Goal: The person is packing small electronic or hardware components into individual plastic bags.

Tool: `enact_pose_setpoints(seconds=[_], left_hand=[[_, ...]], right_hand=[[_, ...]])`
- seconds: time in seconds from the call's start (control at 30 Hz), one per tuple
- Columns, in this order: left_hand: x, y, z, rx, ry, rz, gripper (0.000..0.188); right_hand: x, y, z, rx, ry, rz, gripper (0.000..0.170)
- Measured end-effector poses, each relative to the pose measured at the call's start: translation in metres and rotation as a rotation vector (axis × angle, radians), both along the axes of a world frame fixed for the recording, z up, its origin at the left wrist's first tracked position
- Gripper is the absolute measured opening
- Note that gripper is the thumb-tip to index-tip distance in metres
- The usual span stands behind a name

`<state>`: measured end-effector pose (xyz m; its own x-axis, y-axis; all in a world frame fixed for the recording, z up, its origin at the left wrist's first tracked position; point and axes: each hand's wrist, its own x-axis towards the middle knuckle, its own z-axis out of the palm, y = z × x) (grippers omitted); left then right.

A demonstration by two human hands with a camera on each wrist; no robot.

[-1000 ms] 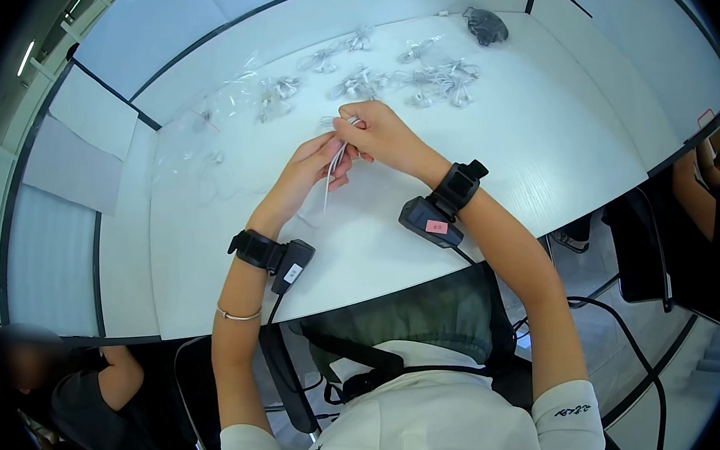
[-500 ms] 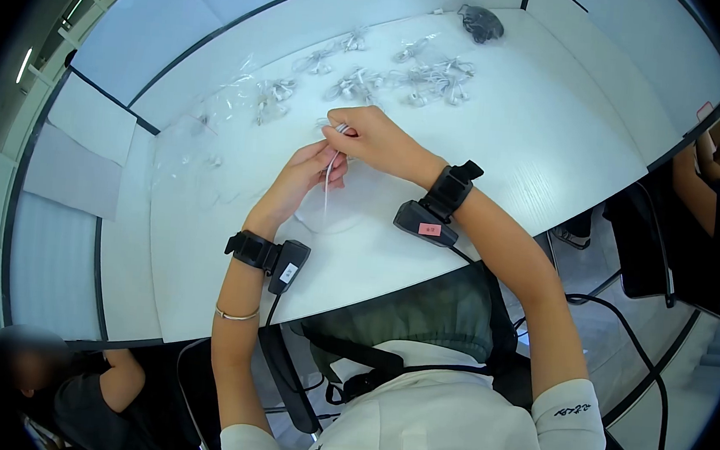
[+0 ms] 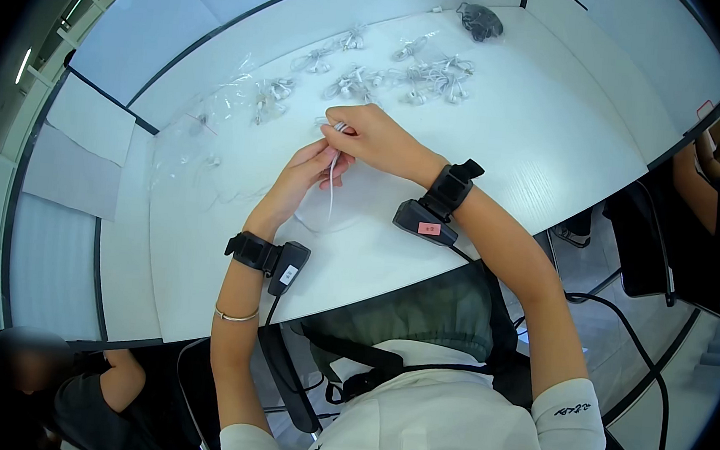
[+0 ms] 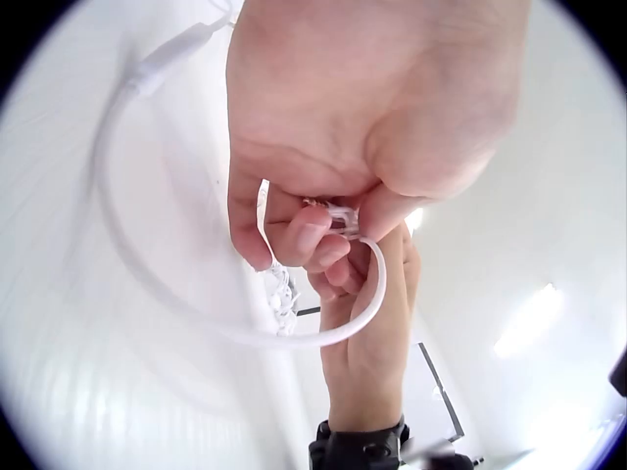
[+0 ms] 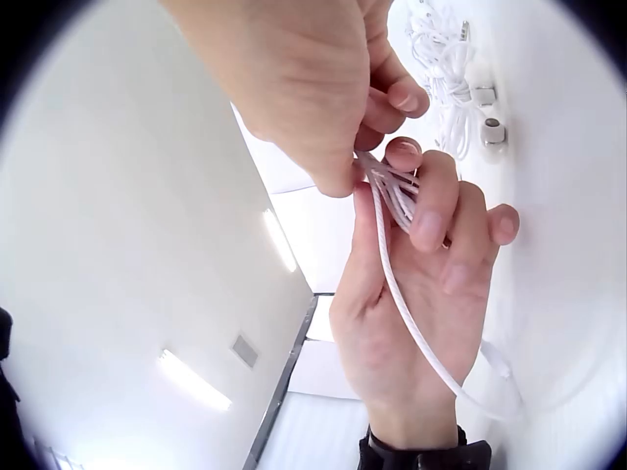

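Both hands meet over the table, on a white earphone cable (image 5: 396, 291) folded into a small bundle. The left hand (image 3: 307, 168) pinches the folded strands between thumb and fingers, palm turned up in the right wrist view. Just above it, the right hand (image 3: 375, 138) grips the top of the same bundle, thumb against curled fingers. One strand loops down from the fingers toward the tabletop, with a thicker white sleeve (image 4: 171, 59) on it in the left wrist view. Part of the bundle is hidden behind the fingers.
Several coiled white earphones (image 3: 359, 81) lie farther back on the white table (image 3: 543, 155). Crumpled clear plastic (image 3: 235, 88) spreads at the left. A dark grey bundle (image 3: 480, 22) sits near the back panel. Low partitions (image 3: 184, 101) border the table.
The right hand has moved slightly left and closer over the left hand, covering more of the bundle. The hanging strand has shifted a little. Both hands keep hold of the cable.
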<state>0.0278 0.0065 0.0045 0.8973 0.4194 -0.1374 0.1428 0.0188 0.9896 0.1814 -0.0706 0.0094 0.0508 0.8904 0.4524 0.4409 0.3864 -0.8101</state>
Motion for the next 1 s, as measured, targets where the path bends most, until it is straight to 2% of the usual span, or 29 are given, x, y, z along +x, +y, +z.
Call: enact_pose_setpoints(seconds=[0.1,0.2,0.4,0.7,0.8,1.0], left_hand=[[0.000,-0.001,-0.001,-0.017,0.001,0.019,0.032],[0.000,0.000,-0.002,-0.052,-0.003,0.030,0.030],[0.000,0.000,-0.002,0.041,-0.009,-0.018,0.023],[-0.001,0.000,-0.001,0.053,-0.049,-0.084,0.029],[0.001,-0.004,0.002,0.073,-0.048,-0.066,0.030],[0.002,-0.005,0.004,0.105,-0.020,-0.049,0.031]], right_hand=[[0.000,-0.003,0.005,-0.059,0.000,0.004,0.027],[0.001,-0.001,0.003,-0.001,-0.071,-0.019,0.026],[0.001,0.004,-0.007,-0.034,0.026,0.059,0.027],[-0.002,0.001,-0.003,-0.071,0.150,0.062,0.026],[0.002,0.004,-0.005,-0.020,0.009,0.012,0.025],[0.001,0.003,-0.007,-0.100,0.334,0.141,0.030]])
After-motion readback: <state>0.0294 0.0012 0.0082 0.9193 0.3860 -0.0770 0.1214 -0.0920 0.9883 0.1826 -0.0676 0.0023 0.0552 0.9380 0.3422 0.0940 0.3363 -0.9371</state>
